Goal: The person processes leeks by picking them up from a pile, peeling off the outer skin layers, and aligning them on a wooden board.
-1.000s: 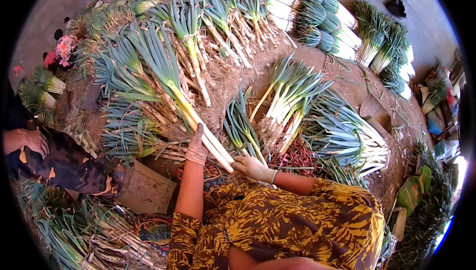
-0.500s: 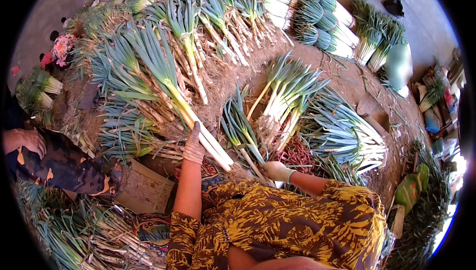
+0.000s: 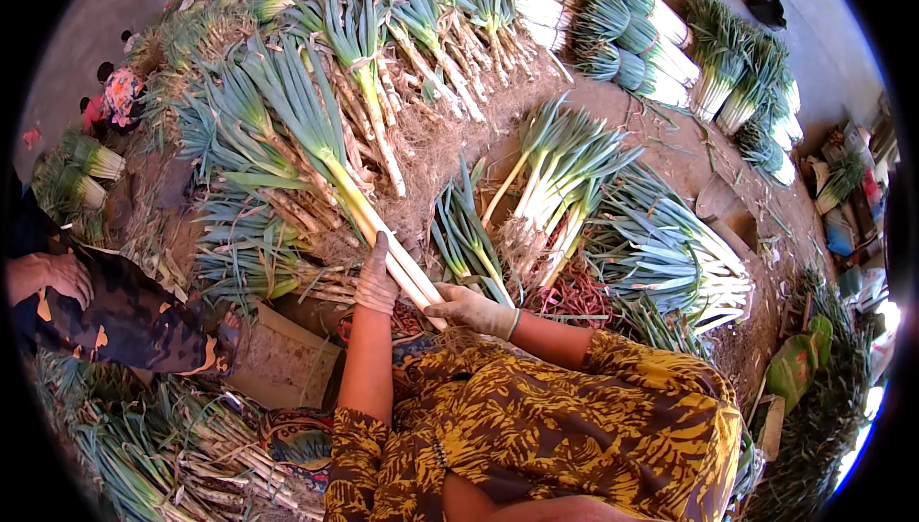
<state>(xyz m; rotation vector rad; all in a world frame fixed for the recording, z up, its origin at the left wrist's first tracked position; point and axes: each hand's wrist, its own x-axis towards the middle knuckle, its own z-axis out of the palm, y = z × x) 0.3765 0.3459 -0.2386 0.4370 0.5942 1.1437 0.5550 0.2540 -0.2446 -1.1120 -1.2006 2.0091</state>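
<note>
Gripping one white-stemmed leek bunch (image 3: pixel 383 225), left hand (image 3: pixel 375 283) and right hand (image 3: pixel 469 309), both closed.

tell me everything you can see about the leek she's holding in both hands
The leek is long, with a pale, whitish stalk at the near end that runs up into flat green leaves fanning out at the far end. It lies slanted across a heap of other leeks on the dirt ground. The left hand rests on the left side of its stalk, and the right hand grips its white end. Both hands look dusty. Whether it is one leek or several held together is unclear.
</note>
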